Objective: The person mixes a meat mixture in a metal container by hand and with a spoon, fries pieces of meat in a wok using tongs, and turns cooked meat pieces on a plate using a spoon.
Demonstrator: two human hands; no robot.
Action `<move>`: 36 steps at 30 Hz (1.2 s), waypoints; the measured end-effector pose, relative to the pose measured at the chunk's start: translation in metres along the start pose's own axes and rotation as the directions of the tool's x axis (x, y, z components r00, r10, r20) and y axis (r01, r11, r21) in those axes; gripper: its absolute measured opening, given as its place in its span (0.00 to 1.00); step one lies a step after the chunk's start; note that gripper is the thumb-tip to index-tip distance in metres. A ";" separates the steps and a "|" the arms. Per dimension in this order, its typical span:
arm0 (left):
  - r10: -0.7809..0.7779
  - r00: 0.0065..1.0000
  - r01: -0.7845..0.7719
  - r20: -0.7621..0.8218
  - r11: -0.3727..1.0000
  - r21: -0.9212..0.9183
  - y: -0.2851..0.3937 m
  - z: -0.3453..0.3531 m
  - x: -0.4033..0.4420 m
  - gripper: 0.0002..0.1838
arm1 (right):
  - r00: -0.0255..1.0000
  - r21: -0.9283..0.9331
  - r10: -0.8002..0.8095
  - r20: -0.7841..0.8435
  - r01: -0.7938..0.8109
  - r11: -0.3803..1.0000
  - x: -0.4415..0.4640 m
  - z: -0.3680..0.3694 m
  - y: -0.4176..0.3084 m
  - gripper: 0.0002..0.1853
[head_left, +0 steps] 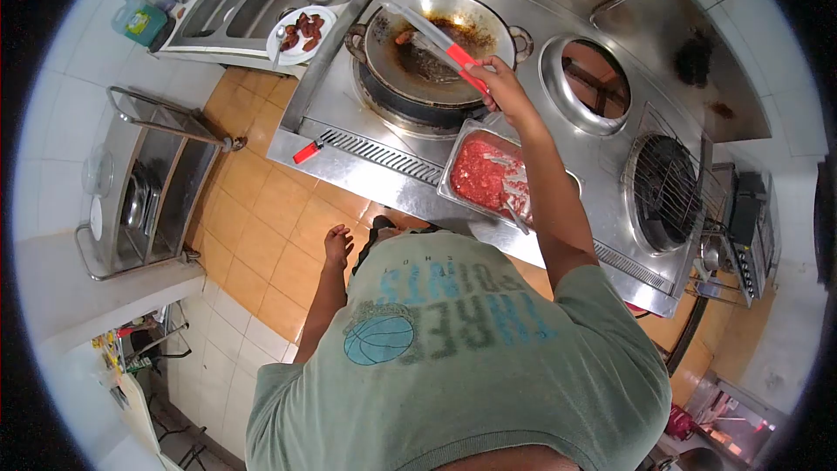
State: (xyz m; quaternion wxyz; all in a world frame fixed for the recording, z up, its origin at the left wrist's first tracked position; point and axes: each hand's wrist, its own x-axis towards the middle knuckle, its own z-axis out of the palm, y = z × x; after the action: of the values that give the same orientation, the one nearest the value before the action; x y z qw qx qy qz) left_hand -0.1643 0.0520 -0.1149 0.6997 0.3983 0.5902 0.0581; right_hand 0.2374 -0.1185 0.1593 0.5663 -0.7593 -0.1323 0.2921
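Right hand (495, 87): closed around the red-handled tongs (440, 45), above the wok (425, 85) on the stove (336, 109). Tong tips apparently contact a food piece (404, 37). Left hand (338, 244): loosely curled, empty.

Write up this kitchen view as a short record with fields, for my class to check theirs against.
Right hand: holds long red-handled tongs over the wok
Left hand: empty, beside the grey-green printed T-shirt
Wok: round, metal, two-handled, browned inside
By right forearm: rectangular metal tray of red, raw-looking food
Upper left: round white plate with dark brown pieces
Steel stove's edge: small red object, possibly a lighter
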 end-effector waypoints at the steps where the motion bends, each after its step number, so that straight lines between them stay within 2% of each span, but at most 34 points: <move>1: -0.004 1.000 0.004 -0.005 1.000 -0.001 -0.002 0.001 0.002 0.12 | 1.000 -0.007 -0.013 0.011 0.013 1.000 0.001 0.002 -0.004 0.20; 4: -0.005 1.000 0.006 0.002 1.000 -0.018 -0.006 0.004 0.004 0.12 | 0.997 0.035 -0.069 0.027 0.068 0.997 0.019 0.009 0.002 0.24; 10: -0.002 1.000 0.001 -0.010 1.000 -0.019 0.004 0.017 0.003 0.11 | 0.998 0.180 0.026 0.062 -0.037 0.983 0.047 -0.009 0.001 0.23; 13: 0.000 1.000 0.000 -0.008 1.000 -0.019 0.008 0.020 0.010 0.10 | 0.998 0.067 0.040 0.055 -0.043 0.997 0.055 -0.013 -0.003 0.20; 16: 0.005 1.000 -0.005 0.010 1.000 -0.015 0.014 0.022 0.016 0.09 | 0.998 -0.054 -0.012 0.057 0.015 0.998 0.063 -0.013 -0.003 0.20; 22: 0.000 1.000 -0.001 0.019 0.999 0.044 0.022 0.022 0.023 0.09 | 0.991 -0.092 0.041 0.125 -0.030 0.995 0.069 -0.017 -0.005 0.19; 25: 0.007 1.000 -0.008 0.025 0.999 0.034 0.022 0.019 0.026 0.09 | 0.977 -0.128 0.068 0.204 -0.042 0.991 0.062 -0.032 -0.005 0.22; 28: 0.011 0.999 -0.012 0.035 1.000 0.023 0.020 0.017 0.032 0.09 | 0.980 -0.204 0.109 0.165 -0.074 0.976 0.043 -0.045 -0.011 0.22; 31: -0.005 0.999 0.004 0.035 0.999 0.040 0.020 0.018 0.033 0.08 | 0.999 -0.206 -0.048 0.014 0.049 0.977 0.033 -0.041 0.002 0.22; 34: -0.021 0.998 0.018 0.052 0.998 0.061 0.021 0.022 0.031 0.08 | 0.924 -0.411 -0.357 -0.138 0.274 0.869 0.042 -0.019 0.033 0.22; 36: -0.020 0.997 0.015 0.072 0.997 0.080 0.021 0.025 0.037 0.08 | 0.945 -0.413 -0.269 -0.185 0.173 0.894 0.029 0.008 0.034 0.22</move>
State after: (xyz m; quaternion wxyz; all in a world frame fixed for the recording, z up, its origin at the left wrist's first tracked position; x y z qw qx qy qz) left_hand -0.1235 0.0743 -0.1313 0.7049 0.4226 0.5696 0.0138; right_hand 0.2508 -0.1075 0.1179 0.4445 -0.8661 -0.2054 0.1004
